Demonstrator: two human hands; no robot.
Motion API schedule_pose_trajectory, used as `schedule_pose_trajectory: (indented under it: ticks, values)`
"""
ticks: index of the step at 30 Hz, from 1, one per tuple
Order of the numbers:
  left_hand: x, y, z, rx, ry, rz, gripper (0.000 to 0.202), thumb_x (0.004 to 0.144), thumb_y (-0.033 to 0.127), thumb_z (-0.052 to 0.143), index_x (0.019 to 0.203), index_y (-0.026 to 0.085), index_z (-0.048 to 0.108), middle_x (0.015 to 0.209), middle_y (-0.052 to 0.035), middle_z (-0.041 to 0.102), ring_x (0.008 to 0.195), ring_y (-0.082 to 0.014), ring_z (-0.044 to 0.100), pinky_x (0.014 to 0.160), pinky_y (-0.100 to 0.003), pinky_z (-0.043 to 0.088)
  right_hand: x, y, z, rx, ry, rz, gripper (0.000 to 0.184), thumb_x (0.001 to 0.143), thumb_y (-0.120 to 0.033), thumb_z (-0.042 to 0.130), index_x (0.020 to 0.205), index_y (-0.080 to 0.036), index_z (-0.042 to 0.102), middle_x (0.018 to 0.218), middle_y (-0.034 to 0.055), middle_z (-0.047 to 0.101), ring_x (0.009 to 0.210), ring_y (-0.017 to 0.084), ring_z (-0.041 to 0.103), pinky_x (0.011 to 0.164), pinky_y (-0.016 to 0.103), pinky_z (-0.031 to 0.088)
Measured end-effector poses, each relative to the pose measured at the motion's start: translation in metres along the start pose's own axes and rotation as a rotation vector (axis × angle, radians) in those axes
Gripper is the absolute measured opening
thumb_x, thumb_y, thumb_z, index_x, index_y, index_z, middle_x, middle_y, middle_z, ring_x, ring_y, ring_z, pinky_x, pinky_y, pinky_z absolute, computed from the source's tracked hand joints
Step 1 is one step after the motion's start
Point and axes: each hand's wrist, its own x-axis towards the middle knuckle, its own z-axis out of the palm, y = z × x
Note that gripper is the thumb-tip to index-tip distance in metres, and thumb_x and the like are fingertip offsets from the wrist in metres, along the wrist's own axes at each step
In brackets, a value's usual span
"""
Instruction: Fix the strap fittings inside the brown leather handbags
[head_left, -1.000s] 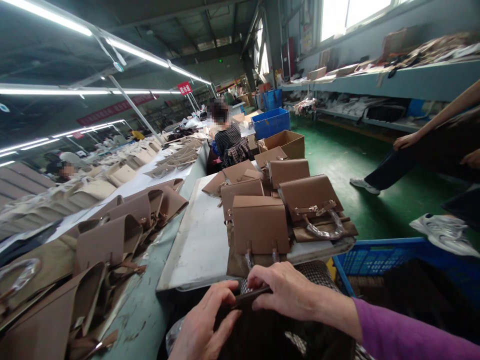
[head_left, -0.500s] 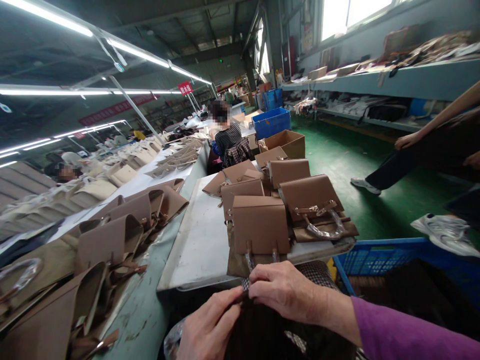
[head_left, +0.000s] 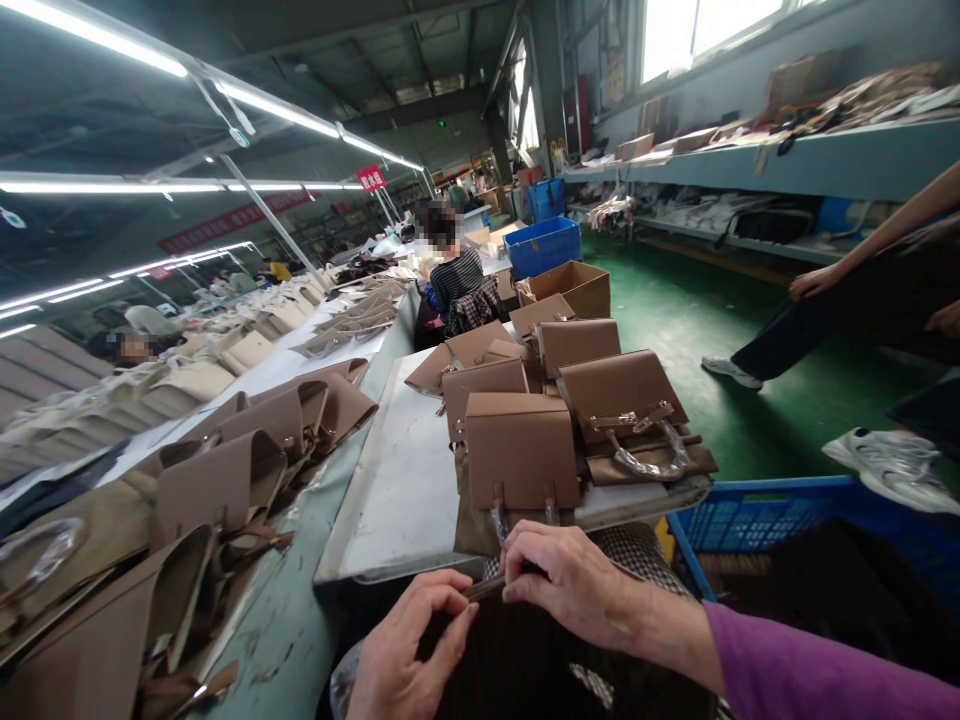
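Note:
In my lap lies a dark brown bag (head_left: pixel 517 650), its top edge raised between my hands and its lower part in shadow. My left hand (head_left: pixel 412 645) pinches that edge between thumb and index finger. A short way to the right, my right hand (head_left: pixel 574 590) grips the same edge with curled fingers. Clear plastic wrap (head_left: pixel 345 685) shows beside my left wrist. Just beyond my hands, a brown flap bag (head_left: pixel 521 450) with plastic-wrapped handles sits on the white table (head_left: pixel 390 500).
More brown bags (head_left: pixel 622 395) crowd this table, and others (head_left: pixel 217 480) line the long bench at left. A blue crate (head_left: pixel 765 490) stands at my right. A seated person (head_left: pixel 457 270) works ahead; another person's leg (head_left: pixel 780 340) extends into the aisle.
Both hands have shifted slightly along the bag's edge. The gap between my fingertips is wider, and a strip of the edge now shows there.

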Motion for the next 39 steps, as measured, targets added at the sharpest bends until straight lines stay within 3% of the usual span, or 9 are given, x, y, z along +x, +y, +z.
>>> schedule_pose_trajectory:
  ticks: [13,17,20,24,27,30,33,36,39]
  values:
    - [0.004,0.019,0.012,-0.085,0.179,-0.221,0.021,0.085,0.035,0.060,0.070,0.021,0.063,0.083,-0.0018,0.070,0.077,-0.0178,0.066,0.074,-0.021,0.051,-0.001,0.007,0.011,0.081,0.089,0.074,0.010,0.077,-0.013,0.067,0.079,-0.018,0.059,0.082,-0.0013,0.065,0.077,0.013,0.061,0.069,0.021,0.041]
    - [0.003,0.020,0.015,-0.260,0.128,-0.333,0.021,0.081,0.035,0.065,0.067,0.020,0.062,0.081,-0.0023,0.069,0.075,-0.0175,0.064,0.068,-0.020,0.050,-0.003,0.004,0.013,0.101,0.078,0.181,0.007,0.078,-0.018,0.066,0.078,-0.019,0.059,0.081,-0.0018,0.067,0.076,0.014,0.061,0.068,0.022,0.040]
    - [0.004,0.019,0.016,-0.472,0.099,-0.452,0.021,0.076,0.037,0.070,0.079,0.019,0.060,0.079,-0.0022,0.069,0.071,-0.0177,0.064,0.064,-0.022,0.051,-0.004,0.000,0.012,0.091,0.054,0.228,0.007,0.078,-0.021,0.065,0.076,-0.020,0.059,0.079,-0.0023,0.068,0.075,0.014,0.061,0.067,0.022,0.039]
    - [0.002,0.014,0.014,-0.653,0.122,-0.565,0.042,0.072,0.039,0.074,0.103,0.022,0.052,0.081,0.0005,0.069,0.068,-0.0172,0.065,0.062,-0.023,0.053,-0.001,-0.006,0.008,0.118,0.046,0.275,0.014,0.073,-0.020,0.067,0.079,-0.021,0.054,0.073,-0.0053,0.065,0.068,0.012,0.057,0.061,0.022,0.035]
    - [0.002,0.007,0.007,-0.574,0.004,-0.516,0.031,0.076,0.039,0.071,0.099,0.021,0.060,0.085,-0.0004,0.070,0.077,-0.0178,0.066,0.068,-0.022,0.052,0.003,-0.009,0.007,0.176,0.027,0.261,0.023,0.071,-0.017,0.067,0.083,-0.023,0.049,0.072,-0.0078,0.064,0.065,0.011,0.055,0.059,0.021,0.034]
    - [0.006,0.003,-0.001,-0.393,-0.146,-0.388,0.021,0.081,0.035,0.068,0.098,0.022,0.068,0.094,-0.0016,0.070,0.089,-0.0191,0.065,0.078,-0.021,0.050,0.006,-0.010,0.009,0.205,0.013,0.259,0.023,0.069,-0.016,0.067,0.082,-0.023,0.049,0.072,-0.0079,0.064,0.065,0.010,0.054,0.059,0.021,0.034]
    - [0.013,0.004,-0.005,-0.264,-0.253,-0.262,0.016,0.086,0.031,0.063,0.099,0.025,0.071,0.096,-0.0009,0.069,0.090,-0.0174,0.065,0.080,-0.020,0.048,0.007,-0.010,0.012,0.250,0.030,0.264,0.026,0.067,-0.013,0.067,0.080,-0.022,0.048,0.070,-0.0077,0.064,0.064,0.010,0.054,0.058,0.020,0.034]
    - [0.017,0.011,-0.004,-0.183,-0.283,-0.203,0.017,0.090,0.030,0.057,0.096,0.025,0.072,0.090,-0.0014,0.068,0.084,-0.0165,0.064,0.075,-0.019,0.047,0.007,-0.008,0.014,0.285,0.060,0.257,0.028,0.065,-0.012,0.069,0.082,-0.022,0.049,0.071,-0.0070,0.065,0.066,0.010,0.056,0.060,0.020,0.036]
    - [0.018,0.018,-0.001,-0.130,-0.224,-0.222,0.018,0.089,0.031,0.057,0.090,0.023,0.073,0.086,-0.0025,0.068,0.083,-0.0181,0.062,0.073,-0.021,0.046,0.006,-0.006,0.010,0.247,0.027,0.225,0.023,0.068,-0.016,0.071,0.085,-0.021,0.056,0.075,-0.0048,0.067,0.070,0.012,0.059,0.063,0.020,0.038]
